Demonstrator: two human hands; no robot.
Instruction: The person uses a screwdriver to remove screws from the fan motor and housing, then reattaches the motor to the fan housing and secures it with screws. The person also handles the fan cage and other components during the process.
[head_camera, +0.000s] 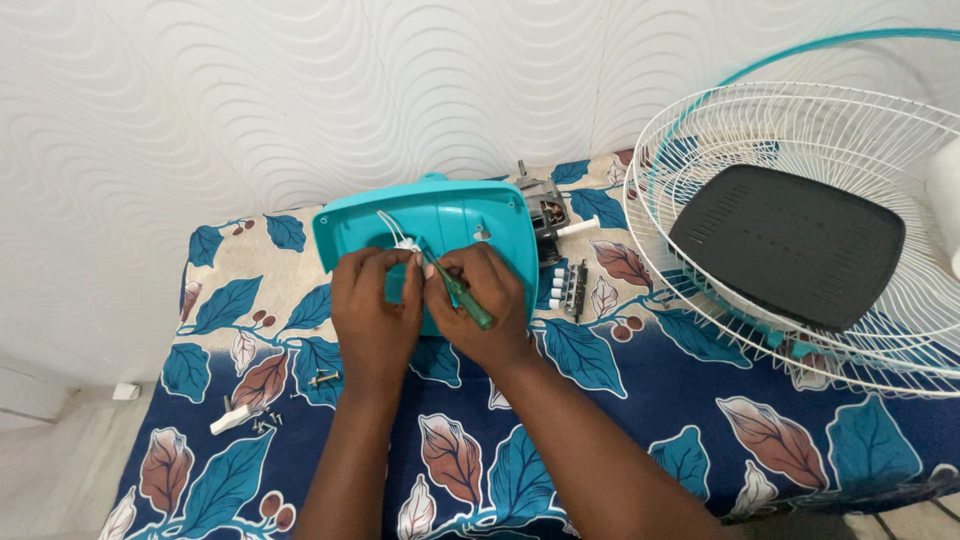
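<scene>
Starting at the left of the leaf-patterned cloth (620, 400), I see loose screws (266, 424) and a small white part (231, 418) lying together, with one longer bolt (324, 379) just beside them. I take these as fasteners already out, so the strip-down looks well underway.

My left hand (375, 312) is closed in a pinch on a small white connector (407, 243) with thin white wires looping up from it, right over the teal housing (430, 225), which lies flat near the wall. My right hand (487, 305), touching the left, is clamped around a green-handled screwdriver (462, 295) whose tip points at that connector. I judge the wiring step unfinished.

Behind the housing's right edge sits the bare motor (548, 215), and just beside it the push-button switch block (573, 288). Further right, the white wire grilles (800, 150) are stacked with a black plate (790, 255) resting in them. Everything there remains apart, so reassembly, if intended, is all ahead.
</scene>
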